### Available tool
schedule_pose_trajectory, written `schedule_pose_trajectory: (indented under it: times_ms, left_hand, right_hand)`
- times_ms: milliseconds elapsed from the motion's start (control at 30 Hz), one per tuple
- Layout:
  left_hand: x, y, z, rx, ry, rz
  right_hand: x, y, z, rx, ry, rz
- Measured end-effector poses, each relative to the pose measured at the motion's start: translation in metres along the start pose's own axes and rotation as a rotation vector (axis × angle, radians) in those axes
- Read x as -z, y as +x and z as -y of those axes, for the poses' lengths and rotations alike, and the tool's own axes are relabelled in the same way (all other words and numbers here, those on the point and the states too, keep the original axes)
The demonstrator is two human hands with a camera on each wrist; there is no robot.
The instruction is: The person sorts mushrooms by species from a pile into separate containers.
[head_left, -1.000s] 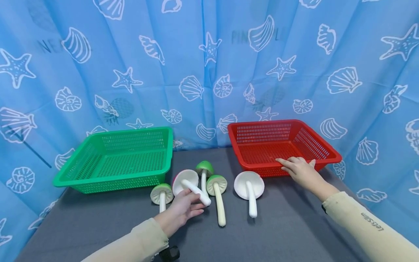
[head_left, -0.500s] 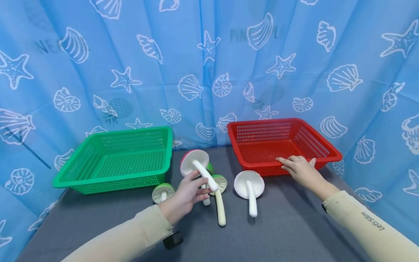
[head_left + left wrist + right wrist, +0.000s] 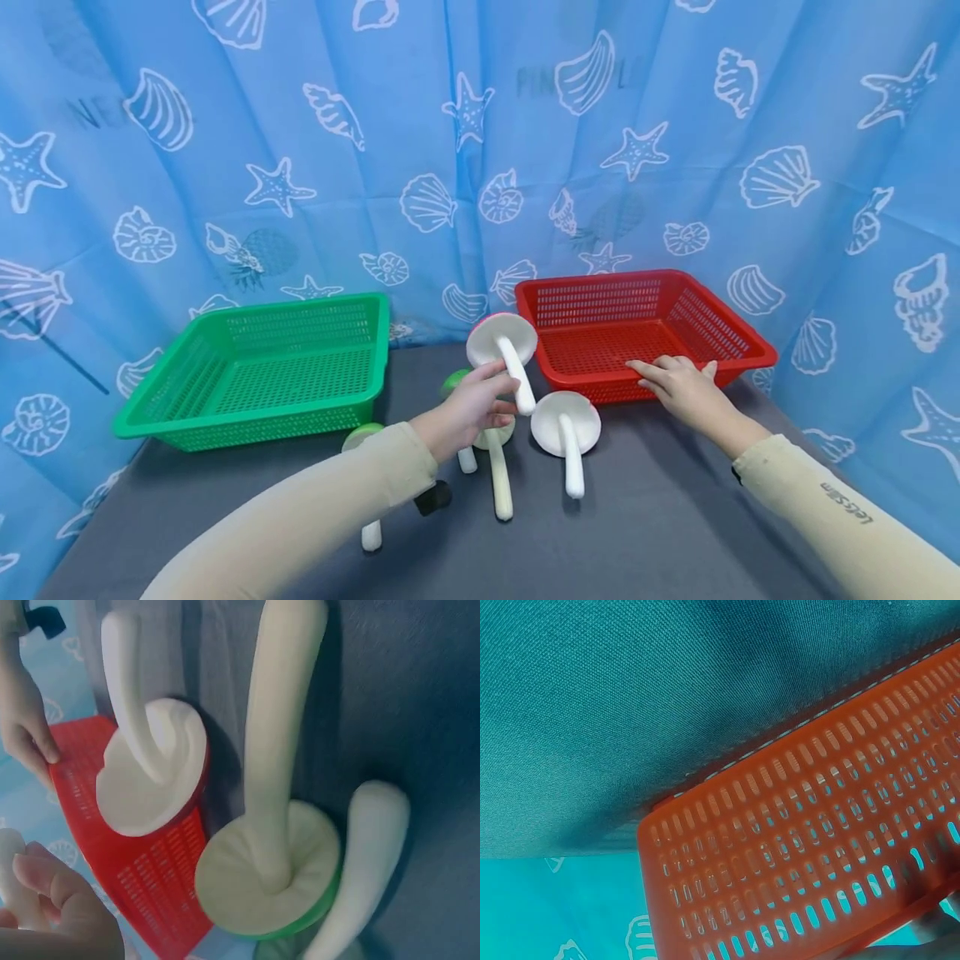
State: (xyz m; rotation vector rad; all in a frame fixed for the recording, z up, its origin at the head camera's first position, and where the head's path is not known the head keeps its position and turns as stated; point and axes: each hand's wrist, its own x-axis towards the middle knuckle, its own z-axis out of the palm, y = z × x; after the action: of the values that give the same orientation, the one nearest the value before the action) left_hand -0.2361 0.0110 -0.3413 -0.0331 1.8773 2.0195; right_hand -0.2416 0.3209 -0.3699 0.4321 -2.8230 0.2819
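Note:
My left hand (image 3: 472,404) holds a toy mushroom (image 3: 513,360) by its white stem above the table, its pale underside facing me and a pink-red edge showing. Below lie toy mushrooms with green caps: one with a cream stem (image 3: 498,479), one partly behind my hand (image 3: 467,460), and one mostly covered by my sleeve (image 3: 363,433). A white-stemmed mushroom (image 3: 572,450) with a reddish cap edge lies before the red basket (image 3: 600,392). On that basket's front rim, my right hand (image 3: 686,393) grips with fingers over the edge and thumb outside.
A green basket (image 3: 255,421) with slotted walls stands at the back left of the grey-covered table (image 3: 645,525). Behind everything hangs a blue curtain (image 3: 420,100) with white shell and starfish prints.
My left hand has lifted the pink-red mushroom off the table and carried it rightward toward the red basket. My right hand stays at the basket rim.

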Motion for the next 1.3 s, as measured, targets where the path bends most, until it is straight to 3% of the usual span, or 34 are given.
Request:
schedule_pose_trajectory:
  times_ms: [300, 533, 733, 1133, 1300]
  left_hand:
    - [-0.023, 0.022, -0.015, -0.055, 0.048, 0.036]
    - [-0.040, 0.038, -0.031, -0.018, 0.056, 0.070]
    - [-0.055, 0.062, -0.040, 0.017, 0.019, 0.089]
    - [-0.071, 0.093, -0.039, 0.091, -0.062, 0.047]
    - [-0.076, 0.098, -0.036, 0.044, -0.080, 0.005]
  right_hand:
    - [0.000, 0.000, 0.001, -0.006, -0.004, -0.006]
    - [-0.001, 0.001, 0.002, 0.004, -0.015, -0.014]
    - [-0.001, 0.001, 0.000, 0.002, -0.017, -0.015]
    - [0.002, 0.000, 0.002, 0.018, -0.017, -0.026]
    - [0.003, -0.002, 0.003, -0.008, -0.028, -0.014]
